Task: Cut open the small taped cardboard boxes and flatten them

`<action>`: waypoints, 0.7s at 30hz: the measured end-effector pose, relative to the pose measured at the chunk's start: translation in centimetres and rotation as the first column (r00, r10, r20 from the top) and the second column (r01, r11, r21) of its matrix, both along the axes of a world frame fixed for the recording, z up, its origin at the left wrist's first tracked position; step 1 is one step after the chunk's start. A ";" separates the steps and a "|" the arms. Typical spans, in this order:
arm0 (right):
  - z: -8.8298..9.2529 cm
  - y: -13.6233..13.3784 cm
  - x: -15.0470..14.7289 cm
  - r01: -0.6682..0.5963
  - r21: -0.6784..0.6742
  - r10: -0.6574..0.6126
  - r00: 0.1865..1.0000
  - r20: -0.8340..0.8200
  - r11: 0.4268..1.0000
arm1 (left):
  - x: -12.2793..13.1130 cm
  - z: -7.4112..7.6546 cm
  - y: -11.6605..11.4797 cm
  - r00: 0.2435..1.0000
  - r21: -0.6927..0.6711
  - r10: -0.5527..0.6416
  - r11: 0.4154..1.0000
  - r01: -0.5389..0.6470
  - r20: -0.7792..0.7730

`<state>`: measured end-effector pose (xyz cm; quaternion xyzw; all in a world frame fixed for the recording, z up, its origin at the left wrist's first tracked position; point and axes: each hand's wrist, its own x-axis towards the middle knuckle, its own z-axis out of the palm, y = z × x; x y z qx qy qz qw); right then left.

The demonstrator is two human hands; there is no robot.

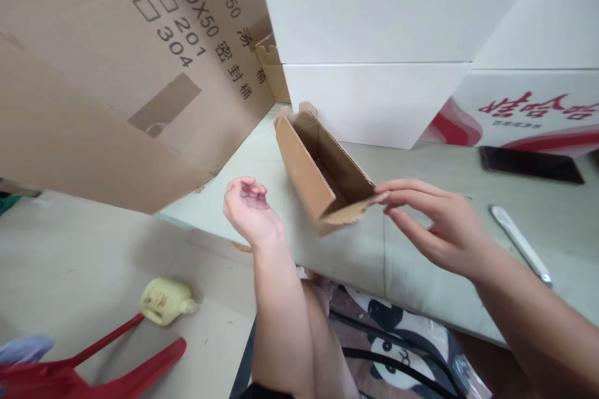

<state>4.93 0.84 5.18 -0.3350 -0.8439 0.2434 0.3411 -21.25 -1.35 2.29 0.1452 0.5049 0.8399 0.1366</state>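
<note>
A small brown cardboard box (pixel 311 165), partly folded with its inside showing, tilts above the grey-covered table (pixel 421 224). My right hand (pixel 437 221) pinches the box's near flap between thumb and stretched fingers. My left hand (pixel 250 209) hovers palm up just left of the box, fingers loosely curled, holding nothing and not touching the cardboard.
A large brown carton (pixel 107 68) with printed text leans at the left. White boxes (pixel 374 31) stack behind, one with red lettering (pixel 528 109). A black phone (pixel 531 165) and a white pen-like tool (pixel 519 243) lie at right. On the floor: yellow bottle (pixel 163 302), red plastic piece (pixel 93 365).
</note>
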 end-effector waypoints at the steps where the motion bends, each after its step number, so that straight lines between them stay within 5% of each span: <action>1: 0.4 -1.0 1.9 0.032 0.027 -0.032 0.999 0.009 0.999 | 0.9 -0.1 0.4 0.999 -0.012 -0.038 0.999 0.038 -0.008; 6: 3.0 -5.2 8.9 -0.015 0.153 -0.012 0.984 0.179 0.988 | 6.2 -0.8 2.3 0.945 -0.096 -0.309 0.949 0.300 -0.107; 14: 4.3 -6.9 14.4 -0.009 0.027 0.005 0.991 0.133 1.000 | 12.4 0.1 4.3 0.688 -0.195 -0.642 0.763 0.616 -0.338; 17: 3.9 -8.0 15.7 -0.047 -0.029 0.051 0.990 0.128 0.998 | 14.0 0.6 4.6 0.600 -0.249 -0.684 0.719 0.648 -0.415; 21: 3.7 -9.6 16.5 -0.037 -0.187 0.060 0.991 0.121 0.982 | 15.6 0.4 5.0 0.549 -0.340 -0.671 0.734 0.588 -0.498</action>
